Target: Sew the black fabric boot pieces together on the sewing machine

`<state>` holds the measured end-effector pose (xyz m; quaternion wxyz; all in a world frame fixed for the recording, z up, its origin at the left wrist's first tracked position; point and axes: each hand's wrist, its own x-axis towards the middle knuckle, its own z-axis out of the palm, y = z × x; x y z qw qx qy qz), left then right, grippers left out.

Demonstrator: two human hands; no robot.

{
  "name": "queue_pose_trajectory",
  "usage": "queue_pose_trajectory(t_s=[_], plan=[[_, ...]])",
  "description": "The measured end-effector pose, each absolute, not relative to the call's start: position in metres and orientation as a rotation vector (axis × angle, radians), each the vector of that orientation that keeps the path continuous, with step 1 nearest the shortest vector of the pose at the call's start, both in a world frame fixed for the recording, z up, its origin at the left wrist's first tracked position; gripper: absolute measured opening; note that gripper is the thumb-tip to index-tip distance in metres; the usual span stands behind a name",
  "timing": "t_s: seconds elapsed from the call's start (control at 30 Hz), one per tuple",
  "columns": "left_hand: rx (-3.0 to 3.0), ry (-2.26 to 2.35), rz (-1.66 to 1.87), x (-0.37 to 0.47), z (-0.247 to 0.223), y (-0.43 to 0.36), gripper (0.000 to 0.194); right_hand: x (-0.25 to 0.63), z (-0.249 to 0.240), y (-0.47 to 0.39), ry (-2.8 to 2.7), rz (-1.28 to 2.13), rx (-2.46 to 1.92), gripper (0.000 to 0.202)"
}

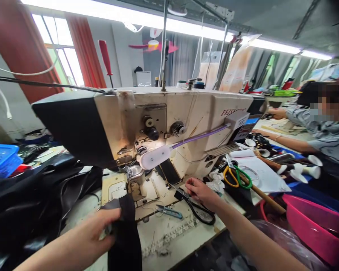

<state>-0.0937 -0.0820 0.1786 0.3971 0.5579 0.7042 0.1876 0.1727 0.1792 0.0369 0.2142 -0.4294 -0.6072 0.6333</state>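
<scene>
Taking the clock face as centring on the shiny metal needle area (135, 174) of the cream-coloured sewing machine (200, 107), the long black fabric strip (125, 235) is lying at 6 o'clock, its far end seeming to be stopping just short of the metal parts. The left hand (97, 229) is bending at 7 o'clock, partly closed, its thumb and fingers holding the strip by its left edge. The right hand (202, 192) is hovering at 3 o'clock near the black-handled metal scissors (202, 215), its fingers curling inward with the tips close together; whether they are pinching anything fine, such as a thread, I cannot tell.

As for progress, no finished seam is showing on the strip, and the view is leaving unclear how much of it, if any, is already stitched. The strip is not appearing to be sitting under the needle, so the machine is probably not sewing it at this moment. The white oval lamp (154, 158) is lighting the spot. The small teal thread snips (171, 212) are resting at 4 o'clock, with neither hand holding them. A heap of shiny black material (59, 192) is lying at 9 o'clock; whether it is finished or waiting is not showing.
</scene>
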Motion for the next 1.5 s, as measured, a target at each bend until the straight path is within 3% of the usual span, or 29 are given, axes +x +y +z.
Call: queue_pose_trajectory(t_s=[0.17,0.4,0.5,0.63,0.73,0.87,1.07,1.27,1.5], plan=[[1.383,1.874,0.304,-0.081,0.155,-0.105,0.063,0.128,0.036,0.134,-1.659,2.204,-1.059,0.019],[1.598,1.953,0.413,-0.074,0.115,-0.115,0.012,0.088,0.028,0.095,-1.721,2.246,-1.026,0.016],[1.554,1.939,0.487,-0.078,0.119,-0.121,0.024,0.08,0.026,0.094,-1.769,2.151,-1.042,0.019],[1.485,1.916,0.578,-0.083,0.135,-0.125,0.019,0.073,0.025,0.101,-1.896,2.09,-1.084,0.017],[1.399,1.855,0.597,-0.085,0.138,-0.128,0.029,0.068,0.026,0.106,-1.886,2.076,-1.112,0.017],[1.128,1.806,0.665,-0.09,0.116,-0.135,0.036,0.061,0.032,0.109,-1.837,2.08,-1.141,0.023],[1.042,2.017,0.517,-0.097,0.067,-0.135,0.026,0.056,0.048,0.112,-1.914,2.073,-1.153,0.021],[1.061,2.236,0.371,-0.097,0.051,-0.123,0.041,0.06,0.08,0.087,-1.96,2.237,-1.003,0.029],[1.119,2.288,0.299,-0.091,0.058,-0.131,0.024,0.052,0.089,0.023,-1.877,2.532,-0.857,0.038]])
